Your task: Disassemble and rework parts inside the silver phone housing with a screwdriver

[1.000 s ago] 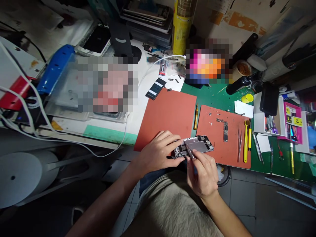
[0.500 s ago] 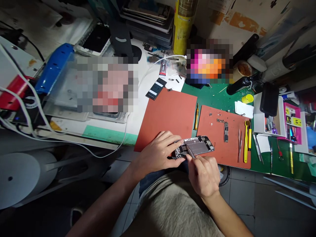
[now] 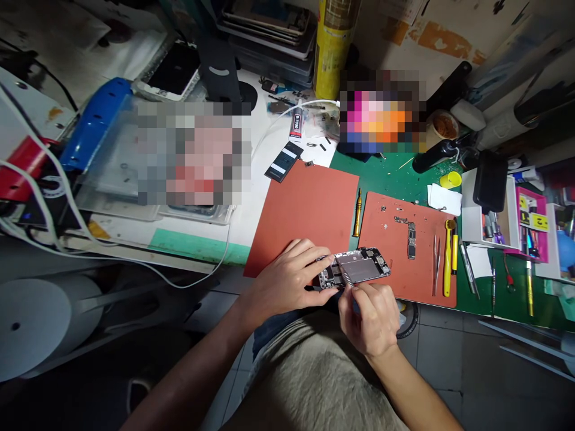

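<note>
Far left, white cables (image 3: 49, 197) trail over a blue-edged machine (image 3: 96, 123), all well apart from the action. Moving in: the left hand (image 3: 287, 278) is clamped on the near end of the phone (image 3: 354, 269), fingers curled over its edge, pinning it where the 2 red mats meet at the bench's front edge. The phone lies open, innards up: light and stiff by the look of it, but fragile inside, so the frame edges are the safe place to hold, never the exposed parts. Right beside it, the right hand (image 3: 368, 317) is pinched tight on a screwdriver (image 3: 347, 279), the ribbed shaft angled down with its tip on the phone's lower section. Onward: a yellow-handled driver (image 3: 356, 212) lies between the large mat (image 3: 305, 212) and the small mat (image 3: 408, 251). On the small mat sit a bare board (image 3: 410, 230), tiny loose screws, tweezers (image 3: 435, 260) and a yellow tool (image 3: 448, 254). Under everything, a green bench mat (image 3: 399, 173); far right, a white rack (image 3: 494, 215) of tools. Cramped, cluttered, dim at the edges.
</note>
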`<state>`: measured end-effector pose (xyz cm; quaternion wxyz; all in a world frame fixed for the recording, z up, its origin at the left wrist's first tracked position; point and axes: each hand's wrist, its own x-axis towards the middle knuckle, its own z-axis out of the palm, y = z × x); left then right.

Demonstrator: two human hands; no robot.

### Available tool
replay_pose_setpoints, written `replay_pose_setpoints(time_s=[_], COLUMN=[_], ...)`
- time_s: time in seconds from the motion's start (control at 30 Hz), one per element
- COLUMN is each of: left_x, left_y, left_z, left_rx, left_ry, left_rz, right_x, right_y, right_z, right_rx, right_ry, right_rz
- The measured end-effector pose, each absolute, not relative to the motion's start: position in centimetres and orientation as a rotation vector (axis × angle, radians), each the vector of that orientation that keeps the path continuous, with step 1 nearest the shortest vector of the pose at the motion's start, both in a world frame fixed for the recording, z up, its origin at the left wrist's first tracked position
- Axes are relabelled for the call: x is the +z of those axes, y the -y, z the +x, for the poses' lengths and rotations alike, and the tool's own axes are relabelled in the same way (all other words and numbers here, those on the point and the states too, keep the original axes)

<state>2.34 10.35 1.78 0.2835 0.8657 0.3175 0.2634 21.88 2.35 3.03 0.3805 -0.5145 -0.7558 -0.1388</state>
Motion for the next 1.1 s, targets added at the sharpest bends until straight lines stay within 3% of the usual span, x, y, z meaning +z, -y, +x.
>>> replay_pose_setpoints(time_s=[0.63,1.1], left_x=[1.7,1.2], left_y=[-10.3,-9.9], left_z=[2.4,2.1], left_rx=[0.796,0.925], left_ry=[-0.838,-0.862], left_rz=[2.376,2.165], right_x=[2.6,3.5], right_y=[-2.2,-1.2], right_z=[21.3,20.5], right_rx=[-0.372,-0.165], right_ry=[1.894,1.801], right_rz=[-1.363,-1.350])
